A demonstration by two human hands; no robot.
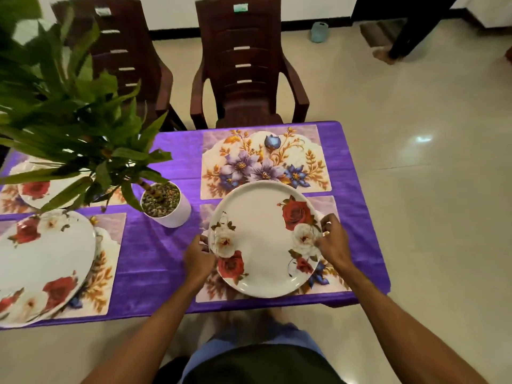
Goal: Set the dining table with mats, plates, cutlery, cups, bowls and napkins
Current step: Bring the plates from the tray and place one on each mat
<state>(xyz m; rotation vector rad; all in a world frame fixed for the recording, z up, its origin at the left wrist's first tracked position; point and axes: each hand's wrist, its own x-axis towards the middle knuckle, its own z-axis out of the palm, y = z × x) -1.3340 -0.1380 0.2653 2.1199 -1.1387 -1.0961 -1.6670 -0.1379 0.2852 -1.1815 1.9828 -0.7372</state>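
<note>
Over near mat [212, 291], left hand [198, 257] and right hand [333, 242] fingers clamped on plate [260, 239] rim, table edge [370, 217] just right

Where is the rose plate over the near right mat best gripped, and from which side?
Take the plate by the rim at its left and right edges, from the near side, as the left hand and right hand hold it: it is wide, flat, shallow.

We see a glossy, smooth white plate [263, 239] with printed roses, lying on a matt floral mat [266, 159]; the purple tablecloth [149, 261] has a satiny sheen, the chairs [243, 65] look moulded plastic, the floor tiles [415, 162] polished.
</note>
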